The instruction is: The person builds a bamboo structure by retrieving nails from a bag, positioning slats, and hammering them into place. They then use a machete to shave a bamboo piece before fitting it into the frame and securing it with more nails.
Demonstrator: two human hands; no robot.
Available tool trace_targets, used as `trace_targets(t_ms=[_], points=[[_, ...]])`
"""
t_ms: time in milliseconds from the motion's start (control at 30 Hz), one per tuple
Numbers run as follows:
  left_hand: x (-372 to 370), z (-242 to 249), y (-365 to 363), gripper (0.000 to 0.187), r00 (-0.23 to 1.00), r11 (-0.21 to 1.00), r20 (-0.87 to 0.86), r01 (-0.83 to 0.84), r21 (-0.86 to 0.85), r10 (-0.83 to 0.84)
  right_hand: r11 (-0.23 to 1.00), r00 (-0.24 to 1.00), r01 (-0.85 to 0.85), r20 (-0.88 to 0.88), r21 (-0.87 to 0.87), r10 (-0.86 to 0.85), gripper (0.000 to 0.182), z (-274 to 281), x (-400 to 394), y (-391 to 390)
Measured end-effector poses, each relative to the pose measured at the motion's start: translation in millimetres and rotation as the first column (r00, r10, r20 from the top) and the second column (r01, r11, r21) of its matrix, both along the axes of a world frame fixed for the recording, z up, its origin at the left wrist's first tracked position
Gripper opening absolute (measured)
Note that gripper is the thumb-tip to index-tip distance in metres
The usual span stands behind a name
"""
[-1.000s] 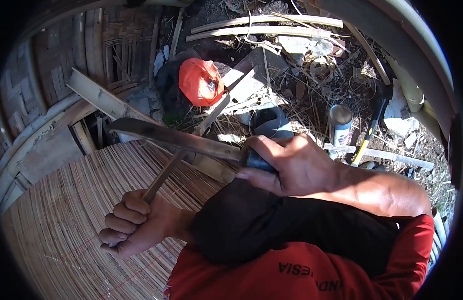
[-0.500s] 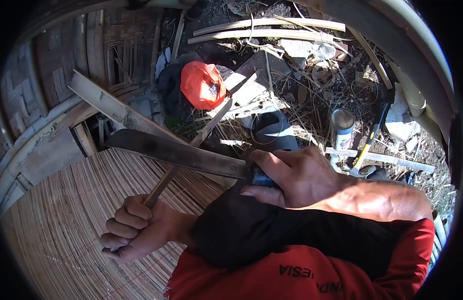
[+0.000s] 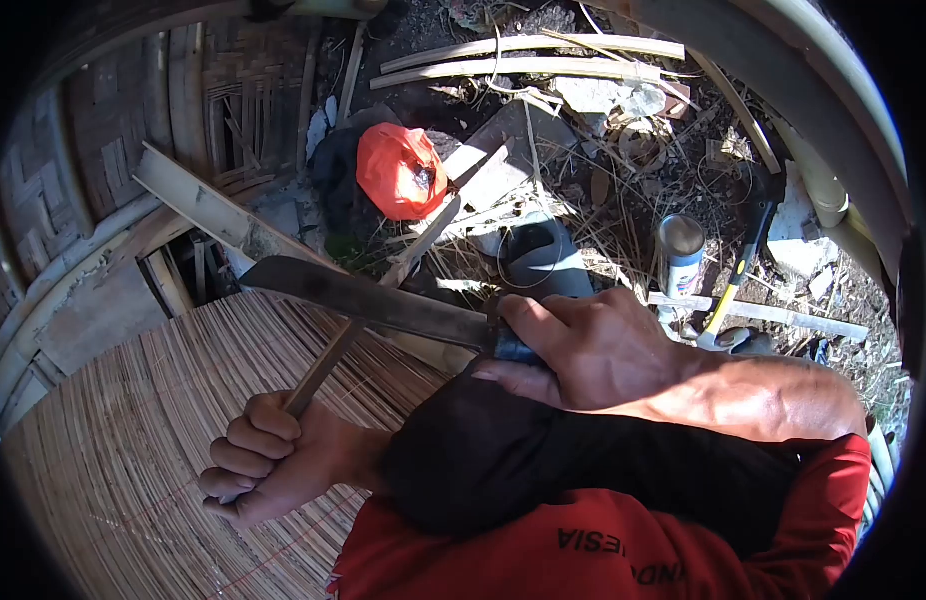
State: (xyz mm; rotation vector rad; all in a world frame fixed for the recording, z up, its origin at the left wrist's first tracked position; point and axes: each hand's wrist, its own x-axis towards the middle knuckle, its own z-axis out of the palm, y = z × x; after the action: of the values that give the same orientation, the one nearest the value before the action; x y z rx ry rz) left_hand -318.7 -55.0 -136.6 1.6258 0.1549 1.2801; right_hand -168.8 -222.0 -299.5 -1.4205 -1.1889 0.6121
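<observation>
My left hand is closed around the lower end of a thin wooden strip, which slants up and right beneath the blade. A long dark machete is in my right hand, with fingers wrapped about its dark handle. The blade points left and crosses over the strip; whether its edge touches is unclear. Both hands are near a black cloth-covered shape and the red shirt.
Many thin strips lie at the lower left. Beyond are a split bamboo piece, an orange-red plastic bag, a can, a yellow-and-black-handled tool and pale bamboo slats. A woven wall stands left.
The machete blade has shifted slightly to the right along with my right hand, and its tip has drawn back. My left hand stays almost still, holding the strip.
</observation>
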Motion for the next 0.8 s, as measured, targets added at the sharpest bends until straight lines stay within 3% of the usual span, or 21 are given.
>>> trace_targets(t_ms=[33, 133, 267, 367, 467, 500, 567, 633, 800], points=[[-0.3, -1.4, -1.5, 0.050, 1.000, 1.000, 0.016, -0.006, 0.002, 0.006, 1.000, 1.000, -0.009, 0.005, 0.000, 0.009, 0.047, -7.2, 3.9, 3.4], [-2.0, 2.5, -3.2, 0.051, 0.999, 0.999, -0.012, -0.041, 0.029, 0.041, 0.955, 0.989, -0.144, -0.014, -0.258, 0.145, 0.046, -14.1, 15.5, 10.6], [0.5, -0.5, -0.6, 0.051, 1.000, 1.000, -0.008, 0.008, 0.009, -0.008, 0.998, 0.998, 0.006, 0.057, -0.057, -0.002, 0.047, -27.2, 1.9, 3.0], [-0.4, -0.2, -0.9, 0.052, 1.000, 1.000, -0.006, -0.003, 0.023, 0.003, 1.000, 1.000, -0.012, -0.024, -0.025, 0.012, 0.046, -32.6, -1.2, 4.5], [0.7, -0.7, -1.1, 0.053, 1.000, 1.000, -0.016, 0.018, 0.003, -0.018, 0.998, 1.000, -0.019, 0.003, 0.061, 0.019, 0.048, -17.8, 1.3, 3.3], [1.2, -1.6, 0.0, 0.053, 1.000, 1.000, -0.014, 0.007, 0.009, -0.007, 0.998, 1.000, -0.022, 0.004, 0.059, 0.022, 0.048, -18.4, 3.1, 7.1], [-1.3, 1.5, -0.4, 0.053, 1.000, 1.000, -0.009, -0.005, 0.021, 0.005, 0.959, 0.995, -0.088, 0.016, -0.268, 0.096, 0.045, -21.3, 7.6, 16.2], [-2.8, 0.8, 2.0, 0.053, 0.999, 0.999, -0.011, 0.034, 0.010, -0.034, 0.968, 0.992, -0.057, 0.097, -0.245, 0.083, 0.045, -16.7, 6.9, 13.5], [-2.7, -1.0, -0.3, 0.053, 0.997, 0.998, -0.021, 0.070, -0.002, -0.070, 0.998, 0.999, 0.014, 0.041, -0.062, -0.012, 0.045, -22.3, -2.2, 3.3]])
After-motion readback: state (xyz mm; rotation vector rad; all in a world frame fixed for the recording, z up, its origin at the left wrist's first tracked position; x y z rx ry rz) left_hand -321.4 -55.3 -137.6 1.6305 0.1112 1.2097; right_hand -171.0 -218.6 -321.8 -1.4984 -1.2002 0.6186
